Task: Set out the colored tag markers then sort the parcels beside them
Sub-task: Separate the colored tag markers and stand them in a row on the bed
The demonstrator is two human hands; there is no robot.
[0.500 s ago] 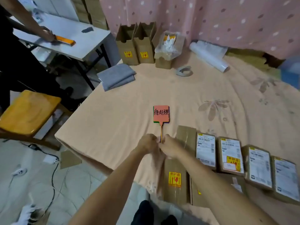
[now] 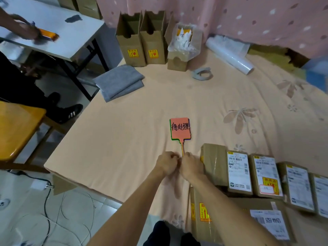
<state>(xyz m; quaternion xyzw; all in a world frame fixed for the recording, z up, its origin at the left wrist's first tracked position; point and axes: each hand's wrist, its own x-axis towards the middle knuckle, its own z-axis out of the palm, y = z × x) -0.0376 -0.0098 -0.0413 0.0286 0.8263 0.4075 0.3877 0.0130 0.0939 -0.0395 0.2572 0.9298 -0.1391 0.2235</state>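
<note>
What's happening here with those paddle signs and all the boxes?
A person is sorting parcels on a cloth-covered table. Both hands, left and right, pinch the stems of a stack of colored tag markers; the orange one is on top, with green and purple edges showing beneath. None has been set out separately yet. The parcels lie in a row to the right, unsorted. Someone else works at a white table at far left.

Orange tag marker (image 2: pixel 180 128), peach flowered sheet (image 2: pixel 124 121), pink spotted curtain (image 2: pixel 266 18)
</note>
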